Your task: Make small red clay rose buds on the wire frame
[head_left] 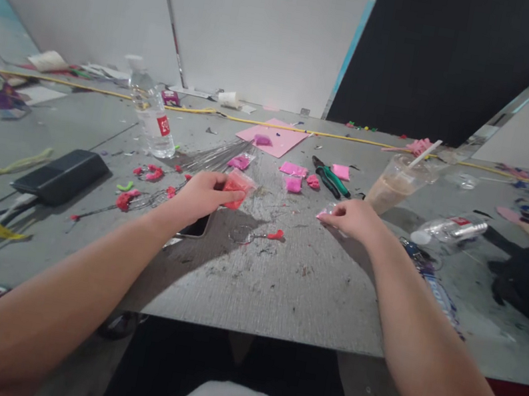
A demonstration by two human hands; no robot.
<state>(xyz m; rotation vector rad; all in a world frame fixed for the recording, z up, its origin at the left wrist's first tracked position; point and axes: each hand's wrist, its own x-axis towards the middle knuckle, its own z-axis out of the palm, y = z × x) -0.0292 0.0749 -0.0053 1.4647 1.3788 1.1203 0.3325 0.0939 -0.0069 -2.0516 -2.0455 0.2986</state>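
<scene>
My left hand (204, 193) is closed on a small clear packet of red clay-like stuff (236, 192), thumb on top. Just under that hand lies a dark phone (196, 227), partly hidden. My right hand (353, 217) pinches a small clear packet with a little pink in it (325, 213), low over the table. Between the hands rests a thin wire with a red tip (276, 234). Farther back are pink packets (293, 170), a reddish-pink lump (314, 182) and green-handled pliers (332, 179).
Left are a water bottle (151, 115), a black power adapter (63, 174), red-tipped wires (125, 199) and a bundle of bare wires (215, 156). A pink sheet (284, 140) lies at the back. Right stand an iced drink cup (393, 184) and a tipped bottle (456, 230).
</scene>
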